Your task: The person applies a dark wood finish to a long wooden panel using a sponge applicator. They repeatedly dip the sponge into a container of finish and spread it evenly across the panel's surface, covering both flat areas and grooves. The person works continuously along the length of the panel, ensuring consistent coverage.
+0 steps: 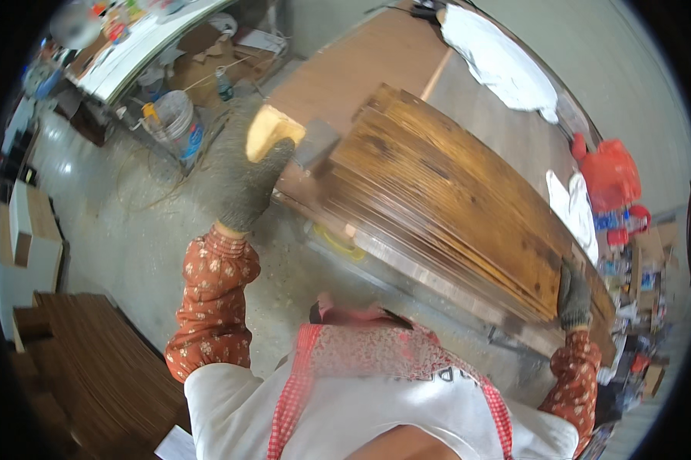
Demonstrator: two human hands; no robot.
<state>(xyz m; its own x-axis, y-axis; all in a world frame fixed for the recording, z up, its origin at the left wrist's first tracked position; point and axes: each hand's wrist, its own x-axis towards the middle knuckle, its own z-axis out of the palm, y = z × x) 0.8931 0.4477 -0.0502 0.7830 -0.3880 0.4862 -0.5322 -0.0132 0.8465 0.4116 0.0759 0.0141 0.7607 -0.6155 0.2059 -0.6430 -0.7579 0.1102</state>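
Left of the worktable (315,77), I record open concrete floor (134,195). Stained wooden boards (453,199) lie stacked at the table's near edge. A white bucket (178,121) has a yellow object (152,115) at its rim. The right gloved hand (574,297) touches the stack's right end, finger closure indeterminable; the left gloved hand (239,172) pinches a yellow sponge (272,130), clear of the boards.

Left hand (236,180), gloved, holds yellow block (272,130) near left end of stacked brown boards (453,192). Right hand (574,295), gloved, at boards' right end. Bucket (178,123) upper left, red bag (610,175) far right.
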